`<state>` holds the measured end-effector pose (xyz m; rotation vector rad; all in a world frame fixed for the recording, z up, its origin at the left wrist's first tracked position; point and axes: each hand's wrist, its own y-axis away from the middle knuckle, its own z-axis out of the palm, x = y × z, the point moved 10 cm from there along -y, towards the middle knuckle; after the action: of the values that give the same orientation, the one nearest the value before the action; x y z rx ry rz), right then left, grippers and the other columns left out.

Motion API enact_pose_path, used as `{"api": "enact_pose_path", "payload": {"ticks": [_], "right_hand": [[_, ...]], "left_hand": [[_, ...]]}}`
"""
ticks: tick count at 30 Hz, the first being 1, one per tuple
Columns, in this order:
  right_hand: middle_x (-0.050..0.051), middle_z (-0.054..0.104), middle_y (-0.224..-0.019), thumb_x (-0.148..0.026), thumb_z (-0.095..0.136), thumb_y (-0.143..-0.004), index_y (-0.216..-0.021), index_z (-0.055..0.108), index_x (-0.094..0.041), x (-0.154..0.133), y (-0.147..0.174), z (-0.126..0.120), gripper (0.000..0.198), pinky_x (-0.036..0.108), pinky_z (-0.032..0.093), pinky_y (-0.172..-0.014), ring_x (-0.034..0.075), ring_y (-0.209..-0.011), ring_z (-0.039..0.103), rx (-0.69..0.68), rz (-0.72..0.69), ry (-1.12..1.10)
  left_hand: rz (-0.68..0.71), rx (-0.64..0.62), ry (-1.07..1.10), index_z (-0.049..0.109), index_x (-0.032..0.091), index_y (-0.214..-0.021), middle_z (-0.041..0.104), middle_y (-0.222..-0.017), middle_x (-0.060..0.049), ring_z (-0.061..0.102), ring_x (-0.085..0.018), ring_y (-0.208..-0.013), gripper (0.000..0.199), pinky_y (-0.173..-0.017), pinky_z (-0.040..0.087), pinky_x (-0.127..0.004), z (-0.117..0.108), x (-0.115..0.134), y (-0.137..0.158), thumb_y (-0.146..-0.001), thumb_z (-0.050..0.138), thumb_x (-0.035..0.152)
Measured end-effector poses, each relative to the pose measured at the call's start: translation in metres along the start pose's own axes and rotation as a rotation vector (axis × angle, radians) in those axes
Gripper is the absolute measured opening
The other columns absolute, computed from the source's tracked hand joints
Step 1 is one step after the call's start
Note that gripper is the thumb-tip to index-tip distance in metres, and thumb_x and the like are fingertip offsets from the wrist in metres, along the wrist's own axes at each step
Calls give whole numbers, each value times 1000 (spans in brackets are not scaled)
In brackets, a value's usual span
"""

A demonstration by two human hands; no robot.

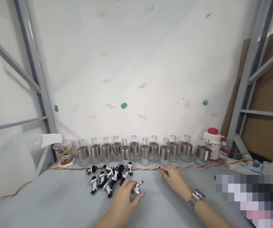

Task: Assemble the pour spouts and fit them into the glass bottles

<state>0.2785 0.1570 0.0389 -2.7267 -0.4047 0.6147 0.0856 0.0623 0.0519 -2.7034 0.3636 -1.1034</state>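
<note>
My left hand [124, 198] is closed around a silver bottle pourer [138, 187], its short spout with a dark tip pointing up to the right. To the right, my right hand [174, 179] has its fingers drawn together, with a small black piece [159, 167] at the fingertips; its kind is too small to tell. Beside my left hand lies a loose pile of silver-and-black bottle pourers [107, 188]. Along the wall stand several glass bottles [145, 153] with steel sleeves and open necks.
A twisted red-yellow cable [79, 168] crosses the grey table [55, 196] before the bottles. A plastic drink cup [64, 154] stands at left. On the right are a cream container with a red top [212, 144], a white power strip [243, 166] and a blurred-out object [257, 199].
</note>
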Motion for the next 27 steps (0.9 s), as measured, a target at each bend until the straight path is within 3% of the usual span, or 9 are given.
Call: {"api": "enact_pose_path", "payload": {"ticks": [3, 8, 14, 21, 27], "right_hand": [[11, 63, -81, -27, 47, -75, -77, 61, -15, 21, 1, -2, 18, 31, 37, -72, 24, -81, 55, 30, 112, 68], [16, 61, -88, -29, 53, -72, -87, 59, -10, 40, 3, 2, 25, 30, 37, -71, 27, -87, 54, 44, 213, 138], [9, 62, -82, -18, 50, -73, -76, 60, -16, 43, 1, 5, 11, 25, 37, -70, 21, -82, 56, 36, 213, 173], [15, 60, -89, -39, 47, -78, -87, 59, -10, 37, 3, -3, 33, 32, 37, -75, 27, -88, 53, 108, 257, 225], [17, 59, -92, -26, 49, -79, -85, 59, -10, 37, 0, -2, 20, 34, 35, -76, 28, -90, 51, 108, 275, 233]], "left_hand": [[-4, 8, -3, 58, 19, -96, 56, -90, -4, 56, -18, -79, 29, -72, 41, -28, -1, 0, 0, -74, 52, 38], [3, 4, 54, 57, 19, -100, 53, -95, -5, 55, -17, -78, 31, -70, 44, -26, 1, -1, 0, -75, 52, 36], [17, -1, 110, 54, 19, -107, 50, -102, -6, 55, -15, -79, 34, -67, 46, -23, 4, -4, -1, -76, 51, 31], [24, -5, 23, 55, 20, -106, 53, -101, -5, 55, -16, -83, 33, -77, 43, -27, 4, 0, 0, -75, 51, 30], [26, -9, 28, 56, 21, -104, 54, -100, -5, 54, -18, -87, 31, -81, 41, -28, 4, -1, 0, -74, 51, 31]]}}
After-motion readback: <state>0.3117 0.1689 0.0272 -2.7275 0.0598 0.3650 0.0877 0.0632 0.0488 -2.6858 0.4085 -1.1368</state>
